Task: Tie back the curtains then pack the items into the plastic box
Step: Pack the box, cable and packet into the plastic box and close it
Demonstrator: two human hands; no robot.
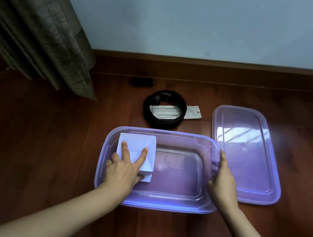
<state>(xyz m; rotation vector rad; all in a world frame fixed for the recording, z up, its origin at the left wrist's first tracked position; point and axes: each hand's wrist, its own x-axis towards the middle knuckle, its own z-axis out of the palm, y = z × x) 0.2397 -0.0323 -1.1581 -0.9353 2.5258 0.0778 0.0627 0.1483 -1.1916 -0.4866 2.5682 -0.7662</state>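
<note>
Plastic box (160, 206) holds white carton (137, 141), left grip (124, 169) seemingly clasping it; right grip (223, 182) spread on rim.

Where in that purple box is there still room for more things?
The box is bare between the white carton and its right wall, where the right hand rests. The left end is crowded: the left hand holds the carton there.

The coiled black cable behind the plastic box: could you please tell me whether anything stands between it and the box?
Nothing visible does. The coiled black cable lies just beyond the far rim of the plastic box, whose lid lies off to the right. The white carton under the left hand fills only the left end.
</note>
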